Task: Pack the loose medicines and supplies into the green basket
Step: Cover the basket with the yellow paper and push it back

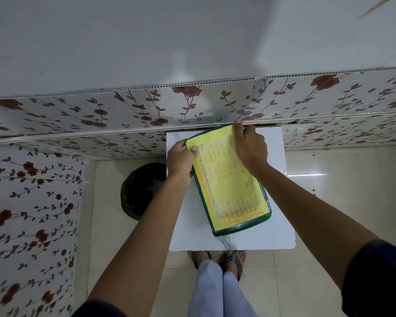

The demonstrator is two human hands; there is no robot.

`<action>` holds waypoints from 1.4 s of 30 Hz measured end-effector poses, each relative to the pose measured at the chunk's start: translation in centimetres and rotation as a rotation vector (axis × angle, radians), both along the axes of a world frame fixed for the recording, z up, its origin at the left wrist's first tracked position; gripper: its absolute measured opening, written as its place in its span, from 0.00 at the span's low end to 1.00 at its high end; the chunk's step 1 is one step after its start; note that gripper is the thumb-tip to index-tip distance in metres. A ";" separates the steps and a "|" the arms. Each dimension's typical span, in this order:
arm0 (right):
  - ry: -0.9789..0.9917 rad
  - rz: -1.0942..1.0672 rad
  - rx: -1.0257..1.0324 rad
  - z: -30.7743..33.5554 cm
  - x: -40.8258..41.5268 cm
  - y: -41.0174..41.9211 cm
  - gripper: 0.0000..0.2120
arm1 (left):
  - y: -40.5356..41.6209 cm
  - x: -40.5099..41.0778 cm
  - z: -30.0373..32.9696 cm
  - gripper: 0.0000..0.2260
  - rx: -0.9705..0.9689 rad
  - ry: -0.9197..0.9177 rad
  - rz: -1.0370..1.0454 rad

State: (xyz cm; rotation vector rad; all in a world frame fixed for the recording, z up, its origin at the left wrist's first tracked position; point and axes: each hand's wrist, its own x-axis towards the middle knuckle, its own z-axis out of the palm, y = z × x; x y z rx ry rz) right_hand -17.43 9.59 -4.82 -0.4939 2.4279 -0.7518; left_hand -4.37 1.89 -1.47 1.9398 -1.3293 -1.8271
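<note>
The green basket (245, 228) stands on a small white table (277, 234), and only its dark green rim shows. A yellow sheet (226, 181) with orange handwriting lies across its top and hides the inside. My left hand (181, 160) pinches the sheet's far left corner. My right hand (249, 145) presses on the sheet's far right edge, fingers reaching to the basket's far rim. No loose medicines or supplies are visible.
A flower-patterned wall panel (192, 104) runs just behind the table and another (32, 202) along the left. A dark round bin (142, 191) sits on the tiled floor left of the table. My sandalled feet (217, 259) stand at the table's near edge.
</note>
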 end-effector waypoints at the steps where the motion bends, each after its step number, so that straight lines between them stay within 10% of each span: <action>1: 0.004 0.014 0.004 0.1 0.0 0.0 0.30 | -0.1 0.1 -0.1 0.10 0.015 -0.003 0.004; 16: -0.013 0.013 0.002 0.2 0.0 -0.2 0.32 | -0.7 0.0 -0.7 0.10 0.020 -0.002 0.033; 26: -0.011 -0.086 0.054 -0.3 1.0 0.8 0.22 | 0.0 -2.1 -2.6 0.14 -0.366 -0.162 -0.025; 42: 0.027 -0.058 0.108 -0.6 -0.5 -2.0 0.17 | -1.2 -2.6 -4.2 0.14 -0.260 -0.350 0.068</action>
